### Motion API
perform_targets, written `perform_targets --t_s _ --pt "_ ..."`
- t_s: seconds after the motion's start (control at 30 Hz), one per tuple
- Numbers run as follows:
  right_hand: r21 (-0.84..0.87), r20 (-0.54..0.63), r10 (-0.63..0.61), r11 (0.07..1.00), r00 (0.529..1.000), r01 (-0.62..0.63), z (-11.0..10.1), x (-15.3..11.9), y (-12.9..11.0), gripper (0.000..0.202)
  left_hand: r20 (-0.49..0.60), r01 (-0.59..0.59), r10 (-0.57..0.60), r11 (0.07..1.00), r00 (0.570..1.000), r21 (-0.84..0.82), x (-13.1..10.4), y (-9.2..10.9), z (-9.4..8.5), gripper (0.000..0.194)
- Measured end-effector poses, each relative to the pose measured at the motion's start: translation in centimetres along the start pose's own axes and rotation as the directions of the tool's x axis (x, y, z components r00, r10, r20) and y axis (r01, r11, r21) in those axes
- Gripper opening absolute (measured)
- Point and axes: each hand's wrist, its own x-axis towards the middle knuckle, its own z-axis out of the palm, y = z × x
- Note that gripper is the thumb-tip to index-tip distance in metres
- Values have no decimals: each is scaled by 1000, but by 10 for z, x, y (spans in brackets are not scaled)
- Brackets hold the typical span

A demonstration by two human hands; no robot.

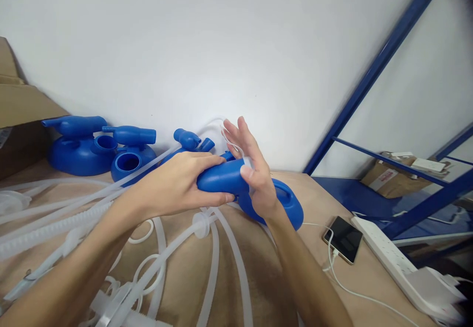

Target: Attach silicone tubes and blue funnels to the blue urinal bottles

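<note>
My left hand (pixel 185 177) is wrapped round a smooth blue plastic part (pixel 223 177) in the middle of the view. At the right end of that part is my right hand (pixel 258 179), its palm against a small whitish piece and its thumb bent over it. The other fingers of that hand point up, apart, with a thin white loop beside them. Behind and below my right hand, a blue container with a handle (pixel 293 209) rests on the table. Further blue containers (pixel 79 154) with bulb-shaped parts (pixel 135 135) stand by the wall at the left.
Clear tubes (pixel 236 253) and white rings cover the brown table (pixel 310 189) in front. At the right lie a phone (pixel 343 238) on a white cable and a power strip (pixel 384 243). A cardboard box (pixel 25 105) stands at the left; a blue metal rack (pixel 365 85) at the right.
</note>
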Motion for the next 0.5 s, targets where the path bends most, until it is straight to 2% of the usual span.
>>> perform_targets --t_s 0.07,0.13,0.23,0.3,0.33,0.4,0.43,0.5 --pt "-44 85 -66 997 994 70 -6 0 -7 76 58 13 -7 995 998 -102 0 -2 0 45" --pt "-80 192 -172 978 966 190 -12 0 -17 73 167 46 0 961 986 -274 1 -8 4 42" --pt "-107 340 -312 925 887 366 -18 -2 -34 68 273 39 138 831 952 -555 2 -18 11 44" --pt "-118 365 -291 928 884 354 -19 -3 -41 64 279 20 196 786 940 -619 3 -18 12 48" --pt "-108 345 -256 945 903 309 -20 -3 -42 60 282 26 180 802 942 -597 2 -15 12 49" --pt "-40 245 -190 978 951 206 -19 -2 -35 54 248 58 63 890 967 -451 1 -5 8 49" --pt "11 166 -158 987 973 158 -18 -1 -28 52 187 85 -23 939 982 -333 -1 2 7 51" --pt "103 -39 -54 993 998 57 -15 1 -13 51 -7 153 -154 986 988 -62 -4 14 4 58"
